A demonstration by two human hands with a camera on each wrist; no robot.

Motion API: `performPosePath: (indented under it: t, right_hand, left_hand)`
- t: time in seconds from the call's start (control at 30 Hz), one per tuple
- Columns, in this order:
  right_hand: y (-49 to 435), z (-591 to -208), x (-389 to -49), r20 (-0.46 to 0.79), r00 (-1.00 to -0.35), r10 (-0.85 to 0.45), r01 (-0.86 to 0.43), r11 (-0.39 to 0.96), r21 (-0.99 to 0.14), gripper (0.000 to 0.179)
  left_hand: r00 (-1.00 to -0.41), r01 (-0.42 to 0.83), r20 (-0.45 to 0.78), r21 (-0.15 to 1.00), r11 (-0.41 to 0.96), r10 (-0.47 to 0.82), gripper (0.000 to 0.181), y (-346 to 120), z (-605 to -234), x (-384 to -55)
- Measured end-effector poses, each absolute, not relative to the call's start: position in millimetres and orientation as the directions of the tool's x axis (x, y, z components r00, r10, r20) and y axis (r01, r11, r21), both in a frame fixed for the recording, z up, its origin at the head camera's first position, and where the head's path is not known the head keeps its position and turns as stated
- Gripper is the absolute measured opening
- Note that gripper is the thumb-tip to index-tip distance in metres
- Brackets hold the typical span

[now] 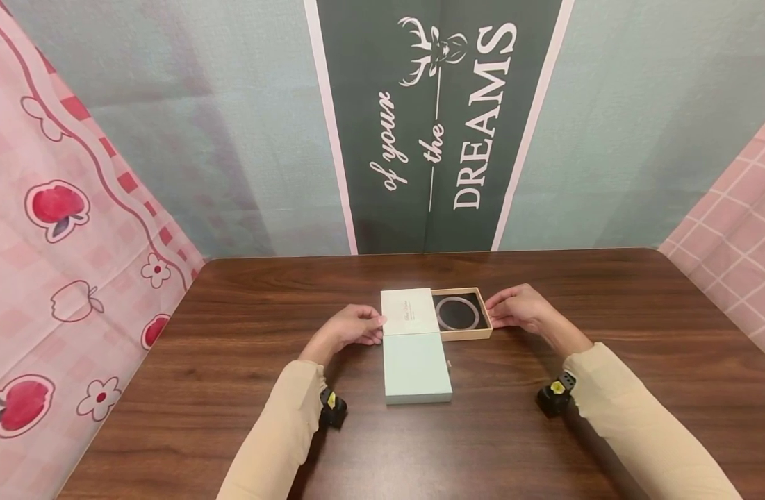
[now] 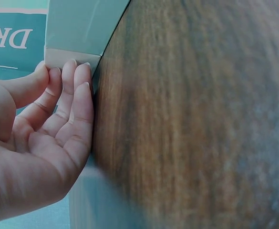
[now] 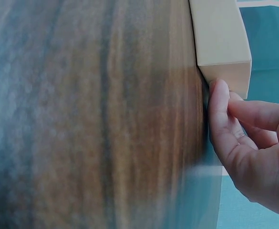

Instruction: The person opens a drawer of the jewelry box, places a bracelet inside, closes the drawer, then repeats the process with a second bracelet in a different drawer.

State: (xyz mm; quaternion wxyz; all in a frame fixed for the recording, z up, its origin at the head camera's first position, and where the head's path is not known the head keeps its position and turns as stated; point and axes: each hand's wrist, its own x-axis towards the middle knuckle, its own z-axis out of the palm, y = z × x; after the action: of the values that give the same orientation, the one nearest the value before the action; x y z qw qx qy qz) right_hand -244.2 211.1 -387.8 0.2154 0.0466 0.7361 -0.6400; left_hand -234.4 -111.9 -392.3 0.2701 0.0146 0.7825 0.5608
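A flat jewellery box lies on the table. Its cream printed cover (image 1: 410,310) adjoins a pale green panel (image 1: 417,368) at the front; I cannot tell whether they are one piece. A drawer (image 1: 480,334) sticks out to the right, holding a clear bangle (image 1: 440,317) on a black pad. My left hand (image 1: 352,324) touches the box's left end with its fingertips, which meet a cream end face (image 2: 63,56) in the left wrist view. With its fingertips, my right hand (image 1: 522,307) presses on the drawer's outer end; its thumb tip is partly hidden in the right wrist view.
The dark wooden table (image 1: 244,430) runs back to a teal cloth (image 1: 263,139) with a dark printed strip. Pink patterned cloth (image 1: 63,278) hangs at the left, pink checked cloth (image 1: 738,229) at the right. A small ribbon tab (image 1: 448,363) shows on the green panel's right edge.
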Motion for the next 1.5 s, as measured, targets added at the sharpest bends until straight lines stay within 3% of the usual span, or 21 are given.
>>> performPosePath:
  t: [1.5]
  right_hand:
    - [208.8,-386.3,-243.3,-0.369,-0.906,-0.208,0.328,0.208,-0.921,0.021]
  left_hand:
    - [-0.855,-0.261,-0.387,0.897,0.358,0.346,0.016,-110.9,-394.3,-234.5]
